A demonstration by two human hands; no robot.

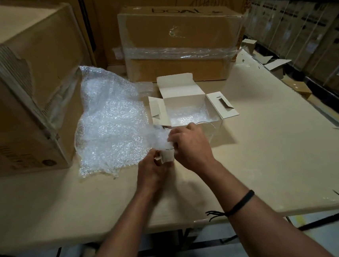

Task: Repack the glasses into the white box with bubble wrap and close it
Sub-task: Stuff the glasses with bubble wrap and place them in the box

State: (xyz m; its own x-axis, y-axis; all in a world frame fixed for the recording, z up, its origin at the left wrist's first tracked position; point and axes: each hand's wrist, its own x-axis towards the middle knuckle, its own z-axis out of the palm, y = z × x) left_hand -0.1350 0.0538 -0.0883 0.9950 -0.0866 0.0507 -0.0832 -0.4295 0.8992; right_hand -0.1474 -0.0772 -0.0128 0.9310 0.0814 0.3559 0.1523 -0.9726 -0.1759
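Small clear glass [167, 156] is held low over the beige cardboard-covered counter [271, 160], just in front of the open white cardboard box [184, 100]. Whether it is resting on the surface cannot be told.

Hands:
- Left hand [153, 170] is curled round the glass's lower part.
- Right hand [189, 147] is closed over the rim end, with a corner of the large clear bubble wrap sheet [110, 123] bunched under the fingers.

The rest of the sheet is spread out to the left, up against the big brown carton [16, 91].

Risks as judged from here:
- Only a corner of wrap is engaged and the glass looks mostly bare. If the grip is taken through slick film, a slip is likely.
- A long tail of sheet is left trailing. If the glass is lifted boxward before it is rolled up, the tail gets dragged and can be snagged on the left side flap.
- A second clear glass [208, 130] appears to be standing just right of the right hand, against the box's near wall. Its outline is faint, so it is easily clipped by the wrist.
- The box is light and unbraced, and can be shoved back when a bundle is pressed in.
- Padding is already seen on the box floor. If too much wrap is used, the lid may not be closed flat.
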